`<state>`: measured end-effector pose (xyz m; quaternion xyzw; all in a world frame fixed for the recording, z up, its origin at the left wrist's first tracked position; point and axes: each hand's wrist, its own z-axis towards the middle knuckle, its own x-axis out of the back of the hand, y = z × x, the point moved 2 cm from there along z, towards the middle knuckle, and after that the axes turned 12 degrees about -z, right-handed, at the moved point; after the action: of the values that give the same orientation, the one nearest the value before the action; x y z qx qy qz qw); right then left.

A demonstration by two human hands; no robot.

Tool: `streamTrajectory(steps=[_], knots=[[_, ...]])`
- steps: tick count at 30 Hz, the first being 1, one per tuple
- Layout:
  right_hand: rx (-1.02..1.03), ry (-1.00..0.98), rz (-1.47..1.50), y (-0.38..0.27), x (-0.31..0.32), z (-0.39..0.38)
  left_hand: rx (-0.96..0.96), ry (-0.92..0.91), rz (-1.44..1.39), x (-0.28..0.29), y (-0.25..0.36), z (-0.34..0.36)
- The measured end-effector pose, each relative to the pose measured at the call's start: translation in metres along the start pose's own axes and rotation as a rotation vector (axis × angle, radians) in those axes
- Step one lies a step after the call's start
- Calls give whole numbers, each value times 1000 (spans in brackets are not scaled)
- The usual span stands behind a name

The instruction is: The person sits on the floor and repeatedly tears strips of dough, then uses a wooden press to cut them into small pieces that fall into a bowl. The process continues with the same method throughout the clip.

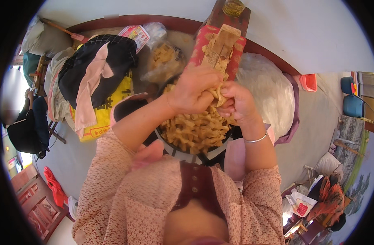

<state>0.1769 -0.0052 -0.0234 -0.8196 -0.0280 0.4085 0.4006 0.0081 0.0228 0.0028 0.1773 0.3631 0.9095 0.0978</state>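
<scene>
The step in hand looks like working one soft yellow strip (pixel 220 96) between both hands, just over the far side of the pan (pixel 165 142). The left hand (pixel 195 90) is curled closed on the strip, its grip pressed together, while the right hand (pixel 239 100) pinches it between thumb and fingers. As a judgement, the next move calls for a firm, even hold from both sides, so the soft strip does not tear. Counted: one strip in the hands; one pan, heaped with tan pieces (pixel 195 132) too overlapped to number; beyond the pan, one wooden block (pixel 221 48) on one red patterned cover (pixel 198 45), and one glass jar (pixel 233 7) on the bench (pixel 218 17); right of the pan, one large clear bag (pixel 264 96).
</scene>
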Motion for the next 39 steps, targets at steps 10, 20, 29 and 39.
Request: streamTrajectory(steps=[10, 20, 29, 39], knots=[[588, 545, -980, -16, -14, -5, 866, 80, -451, 0, -5, -3], [429, 325, -414, -12, -8, -4, 99, 101, -109, -5, 6, 7], [188, 208, -543, -15, -9, -3, 134, 33, 64, -5, 8, 0], [550, 659, -911, -13, -21, -6, 820, 121, -255, -4, -1, -7]])
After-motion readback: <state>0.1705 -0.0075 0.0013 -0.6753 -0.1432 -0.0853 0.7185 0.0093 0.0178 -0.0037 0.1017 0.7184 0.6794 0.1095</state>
